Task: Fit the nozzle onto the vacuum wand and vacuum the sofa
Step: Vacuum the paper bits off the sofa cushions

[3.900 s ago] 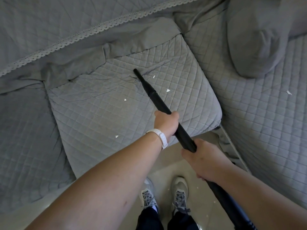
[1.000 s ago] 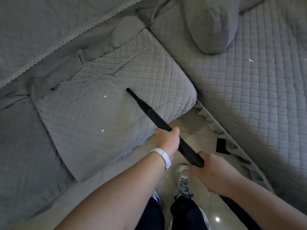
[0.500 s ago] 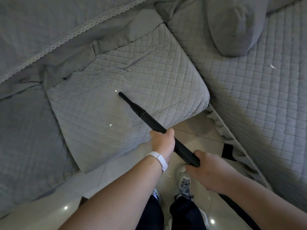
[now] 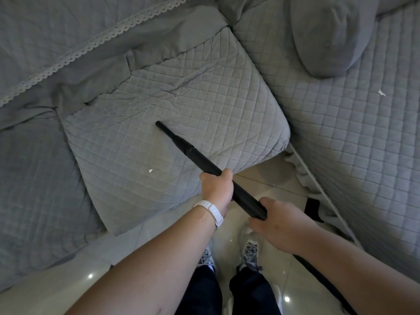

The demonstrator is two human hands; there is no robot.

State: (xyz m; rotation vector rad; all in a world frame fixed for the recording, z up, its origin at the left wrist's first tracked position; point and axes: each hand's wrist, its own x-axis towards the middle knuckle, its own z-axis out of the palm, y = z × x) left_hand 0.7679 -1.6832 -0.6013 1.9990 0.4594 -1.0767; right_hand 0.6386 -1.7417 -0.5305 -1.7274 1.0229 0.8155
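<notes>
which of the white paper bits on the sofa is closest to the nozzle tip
The scrap on the middle seat cushion, just below the nozzle tip; the other scrap lies far right.
</notes>
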